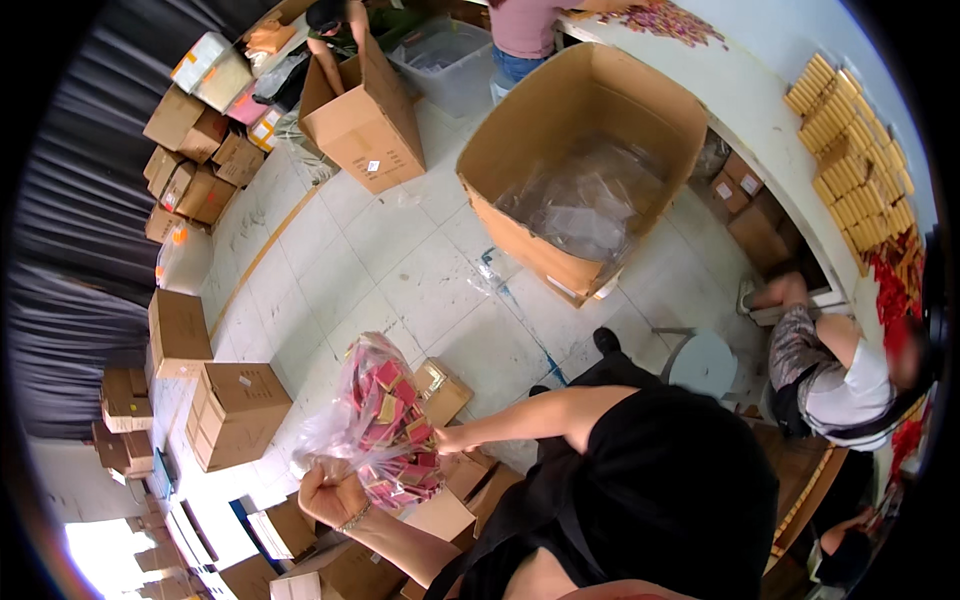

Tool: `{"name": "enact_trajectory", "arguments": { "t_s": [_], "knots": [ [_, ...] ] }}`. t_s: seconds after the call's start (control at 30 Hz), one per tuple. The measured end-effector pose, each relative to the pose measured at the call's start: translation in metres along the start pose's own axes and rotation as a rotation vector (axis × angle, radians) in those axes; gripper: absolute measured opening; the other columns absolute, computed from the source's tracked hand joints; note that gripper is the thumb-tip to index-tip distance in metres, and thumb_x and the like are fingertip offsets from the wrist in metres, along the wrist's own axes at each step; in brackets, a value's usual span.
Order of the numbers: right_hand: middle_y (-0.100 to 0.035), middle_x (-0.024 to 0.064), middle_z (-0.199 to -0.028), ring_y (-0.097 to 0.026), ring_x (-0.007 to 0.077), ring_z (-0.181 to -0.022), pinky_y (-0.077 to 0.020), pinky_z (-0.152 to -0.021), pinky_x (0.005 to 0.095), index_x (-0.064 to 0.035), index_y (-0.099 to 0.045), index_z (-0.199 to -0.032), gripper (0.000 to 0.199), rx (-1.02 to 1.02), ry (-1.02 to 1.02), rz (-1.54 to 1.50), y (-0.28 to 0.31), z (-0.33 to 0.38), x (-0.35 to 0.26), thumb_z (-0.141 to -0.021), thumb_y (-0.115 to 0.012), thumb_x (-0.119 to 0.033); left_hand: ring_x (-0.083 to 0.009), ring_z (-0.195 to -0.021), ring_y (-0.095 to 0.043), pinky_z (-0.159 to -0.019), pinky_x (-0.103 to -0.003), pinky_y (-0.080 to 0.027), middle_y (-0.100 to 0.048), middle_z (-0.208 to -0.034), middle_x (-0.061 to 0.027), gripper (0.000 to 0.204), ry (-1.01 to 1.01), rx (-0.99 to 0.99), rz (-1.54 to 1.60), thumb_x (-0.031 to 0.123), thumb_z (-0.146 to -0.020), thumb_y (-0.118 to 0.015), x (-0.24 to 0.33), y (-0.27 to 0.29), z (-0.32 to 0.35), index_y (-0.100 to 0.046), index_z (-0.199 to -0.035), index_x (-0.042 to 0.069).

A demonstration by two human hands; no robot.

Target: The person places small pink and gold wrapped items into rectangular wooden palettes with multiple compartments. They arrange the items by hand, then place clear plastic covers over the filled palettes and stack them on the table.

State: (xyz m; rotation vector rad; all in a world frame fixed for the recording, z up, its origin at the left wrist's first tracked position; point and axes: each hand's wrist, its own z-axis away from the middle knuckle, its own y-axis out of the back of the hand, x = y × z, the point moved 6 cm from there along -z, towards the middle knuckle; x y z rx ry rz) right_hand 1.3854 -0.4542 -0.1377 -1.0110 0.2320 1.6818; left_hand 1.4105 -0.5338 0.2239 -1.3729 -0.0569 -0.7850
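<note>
A clear plastic bag (345, 420) filled with small red and gold packets (392, 410) hangs in front of me, above several cartons. My left hand (332, 495), with a bracelet at its wrist, is closed round the gathered plastic at the bag's near-left side. At the bag's right side, my right hand (450, 440) grips its edge, its fingertips partly hidden. A small taped carton (441, 391) sits on the floor just beyond the bag. Below my hands stands an opened carton (440, 515), partly covered by the bag and my arm.
A large open carton (530, 240) holding clear plastic bags stands ahead right. Closed cartons (237, 415) line the left side. A grey stool (703, 365) and a seated person (840, 375) are at right, beside a long table (760, 110). Another person bends over a carton (370, 130) far ahead.
</note>
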Motion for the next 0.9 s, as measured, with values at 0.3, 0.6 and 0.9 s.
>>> {"name": "enact_trajectory", "arguments": {
  "t_s": [0.3, 0.6, 0.9],
  "knots": [
    [-0.058, 0.0163, -0.115, -0.055, 0.0298, -0.109, -0.0453, -0.087, 0.0379, -0.0037, -0.054, -0.116, 0.043, 1.234, 1.057, 0.642, 0.081, 0.522, -0.115, -0.080, -0.069, -0.020, -0.0097, -0.063, -0.045, -0.054, -0.023, -0.039, -0.046, -0.074, -0.0001, 0.028, -0.145, -0.348, -0.674, -0.016, -0.074, -0.052, -0.230, -0.205, 0.059, -0.045, -0.091, 0.006],
    [-0.046, 0.0072, -0.067, -0.053, 0.0278, -0.057, -0.0414, -0.049, 0.0395, -0.0079, -0.050, -0.072, 0.017, 1.969, 0.937, 0.977, 0.221, 0.730, -0.030, -0.075, -0.063, -0.018, -0.0108, -0.068, -0.049, -0.058, -0.026, -0.040, -0.050, -0.079, -0.0027, 0.024, 0.415, -0.667, -0.670, -0.009, -0.085, -0.059, -0.522, -0.331, 0.095, -0.041, -0.095, 0.006],
    [-0.071, 0.0138, -0.081, -0.070, 0.0216, -0.067, -0.0526, -0.058, 0.0355, -0.0064, -0.068, -0.092, 0.014, 2.131, 0.685, 0.191, 0.371, 0.986, 0.092, -0.085, -0.068, -0.018, -0.0228, -0.099, -0.060, -0.084, -0.031, -0.050, -0.062, -0.109, -0.0077, 0.042, -0.353, -1.587, -1.219, 0.025, -0.091, -0.066, -0.808, -0.479, 0.069, -0.048, -0.128, 0.014]
  ]
}}
